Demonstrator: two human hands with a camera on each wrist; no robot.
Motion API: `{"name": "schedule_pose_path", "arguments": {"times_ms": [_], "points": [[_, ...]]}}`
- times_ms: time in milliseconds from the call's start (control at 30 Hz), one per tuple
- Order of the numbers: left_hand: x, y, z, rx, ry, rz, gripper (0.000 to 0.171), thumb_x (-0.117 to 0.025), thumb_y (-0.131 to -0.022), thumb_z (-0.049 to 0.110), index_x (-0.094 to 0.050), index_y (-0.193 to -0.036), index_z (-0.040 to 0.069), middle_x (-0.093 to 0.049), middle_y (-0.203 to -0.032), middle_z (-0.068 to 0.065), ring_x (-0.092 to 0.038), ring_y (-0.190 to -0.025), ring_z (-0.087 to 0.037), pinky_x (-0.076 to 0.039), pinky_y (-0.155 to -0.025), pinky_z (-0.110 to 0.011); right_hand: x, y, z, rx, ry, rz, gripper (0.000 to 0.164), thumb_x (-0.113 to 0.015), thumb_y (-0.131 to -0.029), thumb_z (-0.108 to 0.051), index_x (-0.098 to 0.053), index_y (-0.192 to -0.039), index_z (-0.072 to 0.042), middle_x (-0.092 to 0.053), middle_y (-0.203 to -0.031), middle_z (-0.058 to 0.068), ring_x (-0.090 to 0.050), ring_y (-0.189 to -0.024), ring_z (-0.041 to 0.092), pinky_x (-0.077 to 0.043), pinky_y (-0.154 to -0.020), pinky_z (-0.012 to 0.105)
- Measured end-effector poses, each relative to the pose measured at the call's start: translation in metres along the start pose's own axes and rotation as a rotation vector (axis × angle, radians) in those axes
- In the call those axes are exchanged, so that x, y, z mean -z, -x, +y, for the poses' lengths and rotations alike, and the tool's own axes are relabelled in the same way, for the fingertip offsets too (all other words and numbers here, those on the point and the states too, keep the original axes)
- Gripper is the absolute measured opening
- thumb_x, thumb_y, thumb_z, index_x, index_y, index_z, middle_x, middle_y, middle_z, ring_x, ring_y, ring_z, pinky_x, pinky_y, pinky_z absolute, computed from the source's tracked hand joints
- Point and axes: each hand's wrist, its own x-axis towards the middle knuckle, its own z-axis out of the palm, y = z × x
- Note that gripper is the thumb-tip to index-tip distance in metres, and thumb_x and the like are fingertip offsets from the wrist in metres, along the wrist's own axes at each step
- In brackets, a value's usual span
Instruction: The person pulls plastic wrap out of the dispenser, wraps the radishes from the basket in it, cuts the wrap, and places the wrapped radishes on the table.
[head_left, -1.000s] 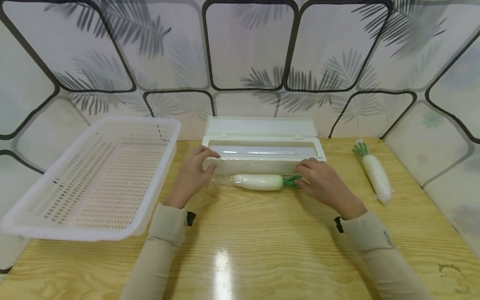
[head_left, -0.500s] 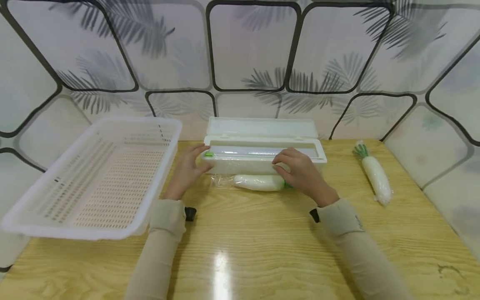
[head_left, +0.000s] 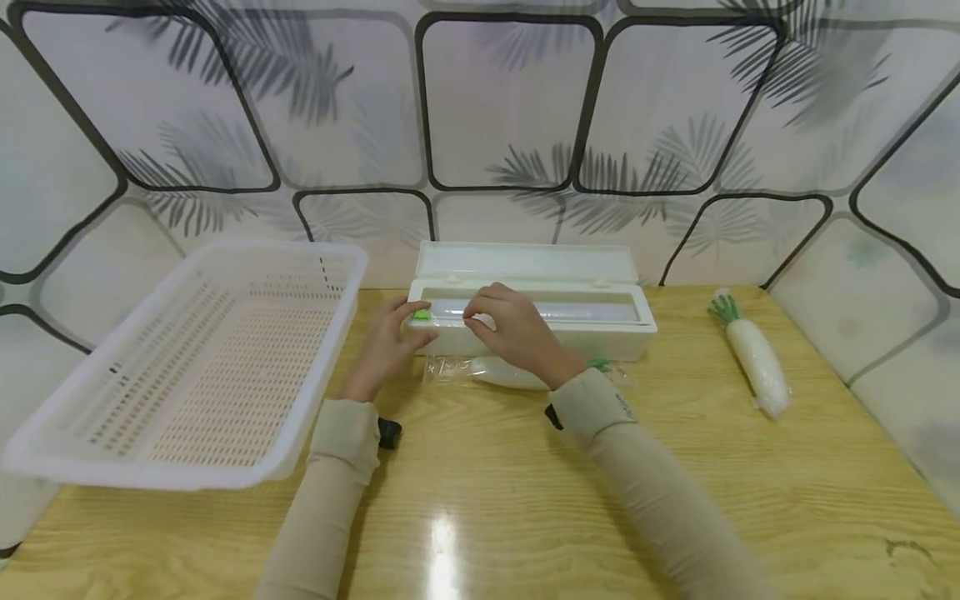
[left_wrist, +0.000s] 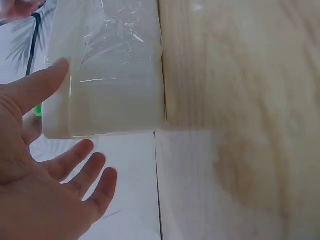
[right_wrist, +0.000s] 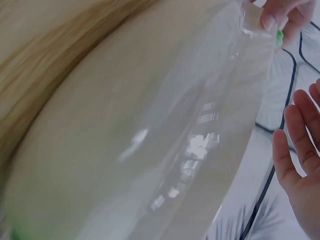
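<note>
A white cling film box stands with its lid up and a film roll inside. Clear film lies over its front face. My left hand holds the box's left end, thumb on the front edge, index finger by a green slider. Over the box's front edge, my right hand has its fingers lightly bent, thumb near the index fingertip; they look loose and spread in the right wrist view. A white radish lies on film before the box, its green top partly hidden by the right wrist.
To the left stands a white perforated basket. Another radish, wrapped in film, lies at the table's right side. A patterned wall covering rises behind the wooden table.
My right hand has moved left along the box from its right end to near its middle-left. My left hand has stayed at the left end, where the green slider has come into view.
</note>
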Motion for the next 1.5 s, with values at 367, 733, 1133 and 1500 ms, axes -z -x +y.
{"name": "schedule_pose_path", "arguments": {"times_ms": [367, 733, 1133, 1500], "points": [[0.006, 0.002, -0.006, 0.059, 0.008, -0.083, 0.069, -0.069, -0.099, 0.016, -0.033, -0.156, 0.002, -0.047, -0.145, -0.033, -0.063, -0.109, -0.048, -0.052, -0.091, -0.055, -0.046, -0.04, -0.015, -0.012, 0.16, -0.139, 0.009, -0.074, -0.089, -0.001, -0.076, -0.098, -0.002, -0.074, -0.104, 0.009, -0.065, -0.091, 0.024, -0.054, -0.085, 0.031], [0.008, 0.003, -0.006, 0.087, 0.021, -0.103, 0.068, -0.067, -0.1, 0.02, -0.033, -0.157, 0.007, -0.054, -0.135, -0.035, -0.062, -0.113, -0.048, -0.056, -0.085, -0.051, -0.048, -0.054, -0.018, -0.055, 0.128, -0.197, 0.017, -0.063, -0.09, 0.008, -0.078, -0.094, 0.001, -0.076, -0.1, 0.011, -0.067, -0.091, 0.026, -0.054, -0.084, 0.032], [0.007, 0.003, -0.009, 0.11, 0.034, -0.1, 0.058, -0.066, -0.097, 0.01, -0.041, -0.148, 0.0, -0.056, -0.133, -0.034, -0.063, -0.111, -0.047, -0.055, -0.087, -0.05, -0.055, -0.062, -0.025, -0.057, 0.086, -0.223, 0.03, -0.058, -0.084, 0.015, -0.079, -0.1, 0.001, -0.075, -0.093, 0.01, -0.065, -0.084, 0.025, -0.053, -0.08, 0.03], [0.008, 0.002, -0.007, 0.115, -0.013, -0.129, 0.057, -0.065, -0.1, 0.019, -0.038, -0.149, 0.005, -0.054, -0.136, -0.034, -0.062, -0.115, -0.048, -0.052, -0.093, -0.055, -0.047, -0.061, -0.018, 0.006, 0.155, -0.281, 0.022, -0.062, -0.089, 0.008, -0.077, -0.102, 0.001, -0.073, -0.092, 0.01, -0.065, -0.085, 0.024, -0.053, -0.079, 0.029]]}}
